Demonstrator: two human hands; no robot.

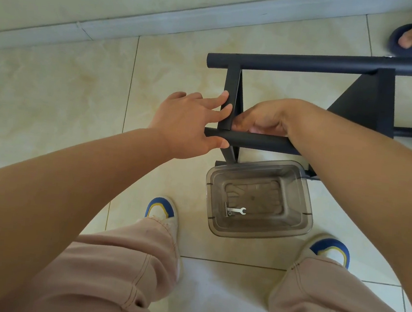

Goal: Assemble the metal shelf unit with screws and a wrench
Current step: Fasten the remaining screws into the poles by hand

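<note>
Tiled floor (54, 96) carries shelf frame (309, 61) and plastic tub (255, 232).

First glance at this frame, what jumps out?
Two bare hands meet at the centre on a black metal shelf frame: the left hand holds the near tube and touches an upright bracket, and the right hand is curled just behind that tube. Below them, a clear plastic tub on the tiled floor holds a small silver wrench.
</note>
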